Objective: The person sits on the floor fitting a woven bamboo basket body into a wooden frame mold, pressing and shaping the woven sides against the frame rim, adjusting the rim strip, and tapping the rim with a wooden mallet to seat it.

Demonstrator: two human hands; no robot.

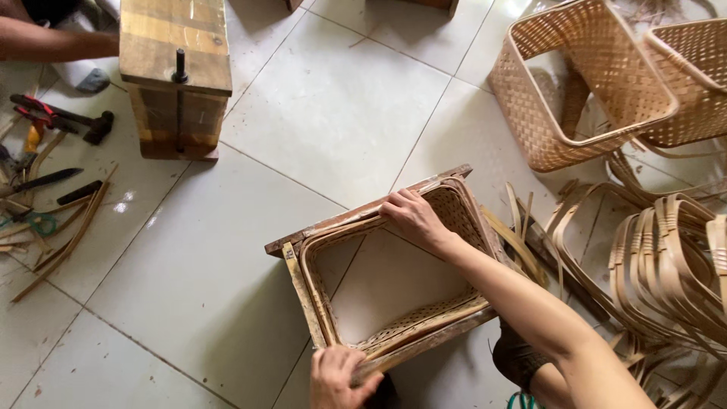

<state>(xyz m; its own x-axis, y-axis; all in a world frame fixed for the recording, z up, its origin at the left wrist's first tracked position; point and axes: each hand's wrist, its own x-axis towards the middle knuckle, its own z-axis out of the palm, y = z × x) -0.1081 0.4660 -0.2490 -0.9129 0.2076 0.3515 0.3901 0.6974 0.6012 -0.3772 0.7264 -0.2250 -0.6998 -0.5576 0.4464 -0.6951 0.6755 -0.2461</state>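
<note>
Woven baskets [598,83] and bamboo hoops [666,257] crowd right of the frame [379,261].

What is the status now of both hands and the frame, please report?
Left hand grips near corner of wooden frame. Right hand presses woven basket rim at far edge. Bent strips piled right, apart.

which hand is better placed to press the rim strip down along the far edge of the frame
Right, probably: the right hand already rests on the far edge of the wooden frame, while the left hand grips the near corner.
</note>
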